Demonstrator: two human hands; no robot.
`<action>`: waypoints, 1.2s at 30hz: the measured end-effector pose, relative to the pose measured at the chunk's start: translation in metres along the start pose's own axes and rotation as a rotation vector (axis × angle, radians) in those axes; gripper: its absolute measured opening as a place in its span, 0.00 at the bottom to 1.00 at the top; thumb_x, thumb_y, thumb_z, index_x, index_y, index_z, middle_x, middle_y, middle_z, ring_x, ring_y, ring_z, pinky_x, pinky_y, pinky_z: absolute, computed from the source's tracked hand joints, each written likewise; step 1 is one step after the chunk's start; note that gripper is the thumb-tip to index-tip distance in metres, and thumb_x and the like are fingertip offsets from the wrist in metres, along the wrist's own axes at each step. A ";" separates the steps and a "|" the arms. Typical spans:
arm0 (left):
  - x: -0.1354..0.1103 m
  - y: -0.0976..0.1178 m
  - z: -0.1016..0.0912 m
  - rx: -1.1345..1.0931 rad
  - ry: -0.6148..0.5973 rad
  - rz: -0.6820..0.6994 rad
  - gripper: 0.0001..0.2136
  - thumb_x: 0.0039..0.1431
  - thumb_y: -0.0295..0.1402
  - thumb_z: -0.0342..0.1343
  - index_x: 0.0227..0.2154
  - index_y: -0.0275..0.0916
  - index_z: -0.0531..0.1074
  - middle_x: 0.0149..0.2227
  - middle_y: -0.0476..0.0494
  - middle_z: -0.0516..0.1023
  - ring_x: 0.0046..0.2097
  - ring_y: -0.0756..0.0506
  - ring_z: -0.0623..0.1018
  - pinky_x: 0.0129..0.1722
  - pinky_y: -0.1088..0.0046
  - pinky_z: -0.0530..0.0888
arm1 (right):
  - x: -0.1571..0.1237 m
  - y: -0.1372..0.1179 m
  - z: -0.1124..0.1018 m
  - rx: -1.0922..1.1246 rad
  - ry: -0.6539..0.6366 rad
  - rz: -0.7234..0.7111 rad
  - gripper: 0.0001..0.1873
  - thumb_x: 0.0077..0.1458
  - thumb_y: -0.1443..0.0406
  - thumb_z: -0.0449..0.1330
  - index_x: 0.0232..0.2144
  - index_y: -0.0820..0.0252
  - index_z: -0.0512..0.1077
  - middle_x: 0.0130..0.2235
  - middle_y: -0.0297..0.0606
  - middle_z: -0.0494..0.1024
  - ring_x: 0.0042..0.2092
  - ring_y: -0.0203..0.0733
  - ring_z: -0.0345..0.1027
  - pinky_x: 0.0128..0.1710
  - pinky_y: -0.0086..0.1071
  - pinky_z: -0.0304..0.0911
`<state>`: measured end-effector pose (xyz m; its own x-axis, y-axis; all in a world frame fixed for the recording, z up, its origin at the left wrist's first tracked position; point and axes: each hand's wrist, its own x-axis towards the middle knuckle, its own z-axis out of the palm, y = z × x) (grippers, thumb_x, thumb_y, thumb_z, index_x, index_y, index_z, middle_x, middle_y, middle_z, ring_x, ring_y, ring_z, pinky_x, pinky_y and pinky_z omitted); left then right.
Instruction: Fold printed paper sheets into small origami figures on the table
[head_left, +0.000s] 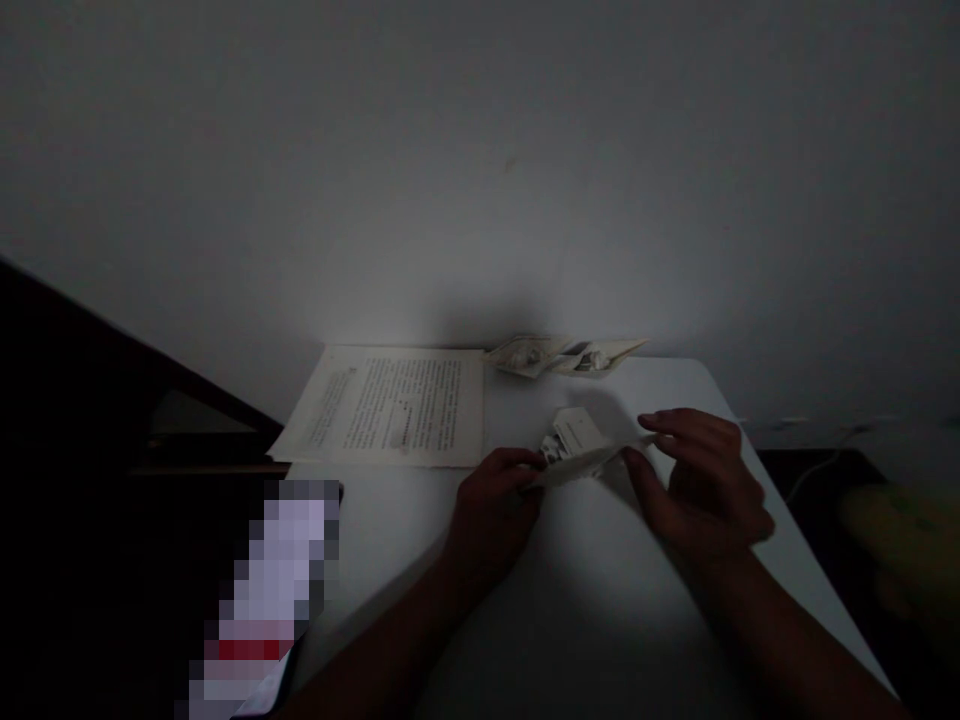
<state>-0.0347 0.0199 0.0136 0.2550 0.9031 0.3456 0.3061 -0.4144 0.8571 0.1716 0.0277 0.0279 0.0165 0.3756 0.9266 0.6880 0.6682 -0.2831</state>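
Observation:
Both my hands hold one folded piece of printed paper just above a white table. My left hand is closed, pinching the paper's left end. My right hand pinches its right end between thumb and fingers. The paper is creased, with one flap standing up in the middle. The light is dim.
A stack of printed pages lies at the table's far left. Two folded paper boats sit at the far edge against a pale wall. Dark furniture stands to the left, and a pixelated patch covers the lower left.

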 end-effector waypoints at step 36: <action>-0.006 -0.017 0.005 0.173 0.014 0.036 0.21 0.46 0.12 0.49 0.40 0.38 0.74 0.55 0.40 0.66 0.41 0.50 0.77 0.46 0.67 0.75 | 0.003 0.013 -0.005 0.175 -0.706 -0.041 0.11 0.46 0.69 0.62 0.36 0.56 0.71 0.40 0.40 0.78 0.46 0.48 0.70 0.45 0.44 0.66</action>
<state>-0.0366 0.0204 -0.0049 0.2566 0.8882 0.3812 0.4509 -0.4589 0.7656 0.1848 0.0345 0.0285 -0.5196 0.6334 0.5734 0.5508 0.7614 -0.3420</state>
